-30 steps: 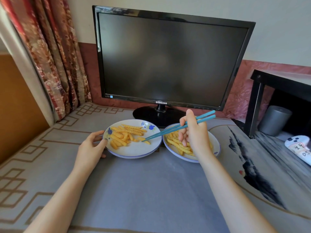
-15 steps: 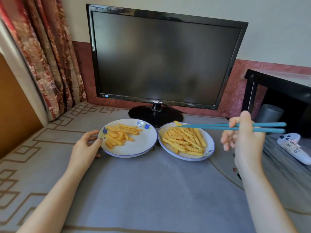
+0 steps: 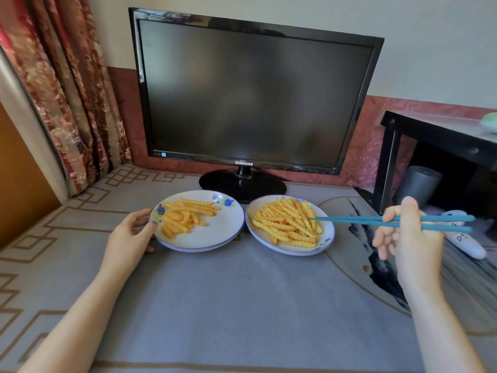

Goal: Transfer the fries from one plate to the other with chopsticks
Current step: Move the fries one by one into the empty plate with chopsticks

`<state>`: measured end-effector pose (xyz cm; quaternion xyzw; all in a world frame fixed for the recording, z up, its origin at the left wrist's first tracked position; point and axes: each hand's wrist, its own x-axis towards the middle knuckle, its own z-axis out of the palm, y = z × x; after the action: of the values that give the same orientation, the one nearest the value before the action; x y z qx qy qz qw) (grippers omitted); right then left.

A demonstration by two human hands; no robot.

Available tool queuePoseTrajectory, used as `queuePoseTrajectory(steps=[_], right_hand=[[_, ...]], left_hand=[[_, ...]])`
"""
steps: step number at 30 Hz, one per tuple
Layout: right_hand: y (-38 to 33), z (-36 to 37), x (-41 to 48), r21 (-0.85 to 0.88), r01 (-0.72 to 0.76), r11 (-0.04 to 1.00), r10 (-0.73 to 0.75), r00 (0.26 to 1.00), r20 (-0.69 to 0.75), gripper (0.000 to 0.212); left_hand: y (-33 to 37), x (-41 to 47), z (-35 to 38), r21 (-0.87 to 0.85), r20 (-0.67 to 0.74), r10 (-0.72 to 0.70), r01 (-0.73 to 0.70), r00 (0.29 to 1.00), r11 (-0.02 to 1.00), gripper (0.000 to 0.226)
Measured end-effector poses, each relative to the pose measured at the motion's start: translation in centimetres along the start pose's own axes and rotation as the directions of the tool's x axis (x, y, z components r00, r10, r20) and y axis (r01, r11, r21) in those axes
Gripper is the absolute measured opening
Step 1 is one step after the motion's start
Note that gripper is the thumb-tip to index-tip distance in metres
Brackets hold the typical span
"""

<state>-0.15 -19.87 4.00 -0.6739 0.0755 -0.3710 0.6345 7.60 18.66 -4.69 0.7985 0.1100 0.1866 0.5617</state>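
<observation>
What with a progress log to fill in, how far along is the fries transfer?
Done: the right plate holds the larger pile of fries, so probably most have crossed. In hand: the right hand holds the chopsticks, tips over that pile, apparently holding no fry; the left hand grips the left plate at its rim. Left: a smaller heap of fries on the left plate.

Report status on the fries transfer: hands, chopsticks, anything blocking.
Left hand holds left plate by its rim. Right hand grips chopsticks, tips over right plate, above fries, none lifted. Fries on both plates. Nothing blocking between plates.
</observation>
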Motion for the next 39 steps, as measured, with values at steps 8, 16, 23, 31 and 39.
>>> queuePoseTrajectory(steps=[8, 16, 23, 31, 39], right_hand=[[-0.6, 0.1, -0.1, -0.012, 0.052, 0.999, -0.051, 0.999, 0.013, 0.042], [-1.4, 4.9, -1.0, 0.128, 0.006, 0.992, -0.029, 0.984, 0.177, 0.040], [-1.0, 11.4, -2.0, 0.152, -0.073, 0.986, 0.007, 0.917, 0.399, 0.041], [1.0, 15.2, -3.7, 0.100, -0.089, 0.991, 0.024, 0.854, 0.519, 0.041], [2.8, 16.2, -4.5, 0.133, -0.128, 0.983, 0.047, 0.870, 0.491, 0.042]], left_hand=[[0.0, 0.0, 0.0, 0.001, -0.002, 0.004, -0.004, 1.000, 1.000, 0.031], [0.1, -0.1, 0.0, -0.017, -0.001, 0.003, -0.003, 1.000, 1.000, 0.032], [0.1, 0.0, 0.1, -0.021, 0.001, -0.002, 0.002, 1.000, 1.000, 0.033], [0.3, -0.2, 0.0, -0.024, -0.001, 0.000, 0.000, 1.000, 1.000, 0.034], [0.3, -0.2, 0.1, -0.014, -0.006, 0.004, -0.004, 1.000, 1.000, 0.033]])
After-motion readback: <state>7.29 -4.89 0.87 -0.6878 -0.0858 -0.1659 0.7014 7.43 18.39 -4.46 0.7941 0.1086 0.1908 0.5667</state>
